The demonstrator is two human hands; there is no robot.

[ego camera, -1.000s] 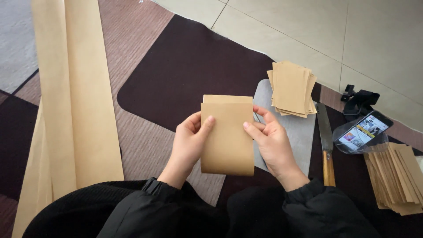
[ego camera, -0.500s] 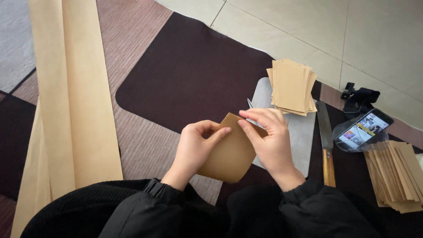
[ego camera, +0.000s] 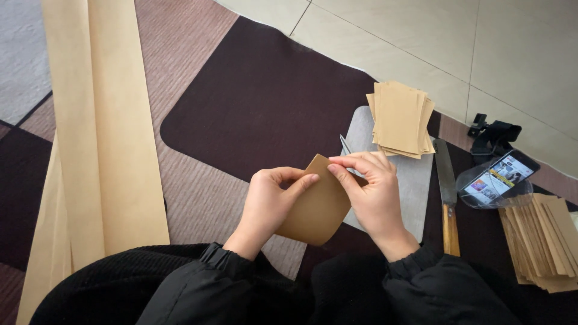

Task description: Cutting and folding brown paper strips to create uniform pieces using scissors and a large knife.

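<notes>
1. Two hands hold one brown paper sheet [ego camera: 316, 207] above the dark mat [ego camera: 265, 102], just in front of the person's black sleeves [ego camera: 241, 283].
2. Left hand [ego camera: 268, 201] grips the sheet's left edge, thumb on top.
3. Right hand [ego camera: 370, 192] pinches the sheet's upper corner between thumb and fingers.
4. Grey board [ego camera: 412, 180] lies beside the right hand, with a stack of cut brown sheets [ego camera: 400, 117] at its far end.
5. Knife [ego camera: 447, 192] lies right of the board; a phone [ego camera: 500, 177] and another paper stack [ego camera: 542, 238] sit further right.
6. Long paper strips [ego camera: 96, 132] lie at the left.
</notes>
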